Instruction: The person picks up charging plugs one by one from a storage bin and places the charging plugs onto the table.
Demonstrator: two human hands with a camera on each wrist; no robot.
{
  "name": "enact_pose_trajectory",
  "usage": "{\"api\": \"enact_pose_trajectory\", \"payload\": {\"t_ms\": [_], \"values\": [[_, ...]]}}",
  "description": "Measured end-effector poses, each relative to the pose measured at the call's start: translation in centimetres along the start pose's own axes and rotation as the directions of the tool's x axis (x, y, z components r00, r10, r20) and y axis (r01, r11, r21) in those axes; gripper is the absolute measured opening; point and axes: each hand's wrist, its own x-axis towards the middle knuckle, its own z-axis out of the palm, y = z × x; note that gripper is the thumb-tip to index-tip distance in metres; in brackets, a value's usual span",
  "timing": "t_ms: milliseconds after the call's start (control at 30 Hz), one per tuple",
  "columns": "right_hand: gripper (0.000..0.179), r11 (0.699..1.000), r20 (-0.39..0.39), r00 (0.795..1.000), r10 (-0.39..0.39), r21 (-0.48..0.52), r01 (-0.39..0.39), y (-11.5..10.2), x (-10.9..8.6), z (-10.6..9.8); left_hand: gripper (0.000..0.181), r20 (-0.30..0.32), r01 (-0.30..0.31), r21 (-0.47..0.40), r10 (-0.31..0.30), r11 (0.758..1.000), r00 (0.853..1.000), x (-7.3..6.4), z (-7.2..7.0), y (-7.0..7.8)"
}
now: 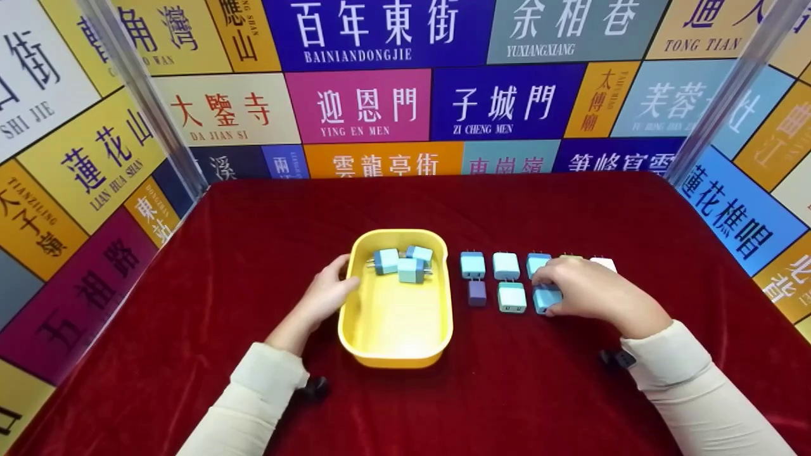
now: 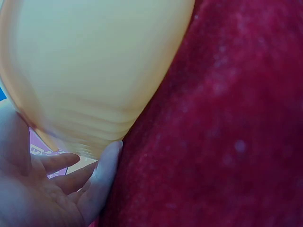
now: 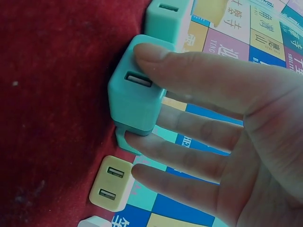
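Note:
A yellow plastic bin (image 1: 396, 329) stands on the cloth, with three blue plug chargers (image 1: 413, 270) lying in its far part. My left hand (image 1: 326, 292) holds the bin's left side, thumb at the rim and fingers against the outer wall (image 2: 99, 80). To the right of the bin, chargers stand in two rows. My right hand (image 1: 589, 292) pinches a blue charger (image 3: 135, 90) at the right end of the near row, with the thumb on its port face. Left of it in that row are a mint green charger (image 1: 512, 297) and a purple one (image 1: 476, 293).
In the far row stand a blue charger (image 1: 472, 265), a pale one (image 1: 505, 266), another blue one, a yellow-green one (image 3: 111, 184) and a white one (image 1: 604, 263), some partly behind my right hand. Dark red cloth (image 1: 507, 392) covers the table. Sign-printed panels (image 1: 361, 104) rise behind.

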Motion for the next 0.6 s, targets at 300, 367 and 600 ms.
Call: {"api": "enact_pose_trajectory", "payload": {"t_ms": [300, 367, 600], "values": [[0.037, 1.000, 0.001, 1.000, 0.000, -0.015, 0.000, -0.10, -0.01, 0.18, 0.063, 0.012, 0.009, -0.011, -0.008, 1.000, 1.000, -0.03, -0.01, 0.16], [0.039, 1.000, 0.004, 1.000, 0.003, -0.019, -0.003, -0.14, -0.06, 0.15, 0.063, 0.013, 0.010, -0.013, -0.010, 1.000, 1.000, -0.04, -0.01, 0.16], [0.040, 1.000, 0.016, 1.000, 0.017, -0.009, -0.017, -0.18, -0.23, -0.06, 0.061, 0.012, 0.005, -0.004, -0.005, 1.000, 1.000, -0.02, 0.00, 0.13]]}}
